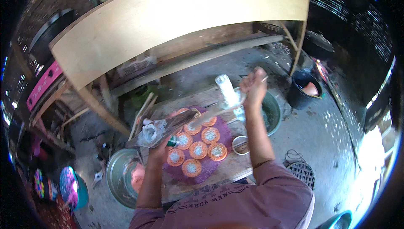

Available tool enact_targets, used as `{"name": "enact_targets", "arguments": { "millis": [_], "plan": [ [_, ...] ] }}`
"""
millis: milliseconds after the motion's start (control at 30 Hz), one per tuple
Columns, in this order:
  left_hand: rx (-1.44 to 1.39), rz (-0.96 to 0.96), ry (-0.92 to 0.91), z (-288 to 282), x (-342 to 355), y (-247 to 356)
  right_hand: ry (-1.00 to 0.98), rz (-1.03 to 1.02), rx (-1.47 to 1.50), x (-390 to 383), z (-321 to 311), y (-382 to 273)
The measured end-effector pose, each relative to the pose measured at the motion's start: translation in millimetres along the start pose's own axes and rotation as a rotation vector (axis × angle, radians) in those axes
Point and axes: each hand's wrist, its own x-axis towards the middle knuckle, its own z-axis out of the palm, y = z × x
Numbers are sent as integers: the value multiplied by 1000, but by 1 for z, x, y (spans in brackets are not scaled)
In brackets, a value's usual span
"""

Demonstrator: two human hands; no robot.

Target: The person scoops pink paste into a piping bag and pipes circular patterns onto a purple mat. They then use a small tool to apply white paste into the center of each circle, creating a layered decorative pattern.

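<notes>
My left hand (159,151) is closed under a dark brown, wood-like length (174,124), which slants over the low table. Crumpled whitish plastic (152,133) with an open mouth sits at its near end, just above the hand. A small green and white item (172,141) shows beside my fingers. My right hand (254,88), raised to the right, is closed around a long thin tool (210,115) smeared by motion, its kind unclear. Several round orange discs (198,149) with pale centres lie on a purple cloth (200,176) between my forearms.
The wooden low table (170,192) also bears a white cylindrical container (227,89) and a small round cup (240,145). Basins stand left (115,178) and right (275,115). A dark bucket (299,96) is farther right. A long pale table (181,12) spans the far side.
</notes>
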Motion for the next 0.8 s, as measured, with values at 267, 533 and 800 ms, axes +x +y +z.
{"name": "enact_targets", "arguments": {
  "millis": [267,533,800],
  "plan": [
    [-442,308,30,79,93,17,-42,583,-481,-45,-101,99],
    [953,609,245,58,108,7,-150,903,-1662,17,-381,126],
    [1191,699,-190,66,121,8,-7,1219,-1354,7,-423,135]
  ]
}}
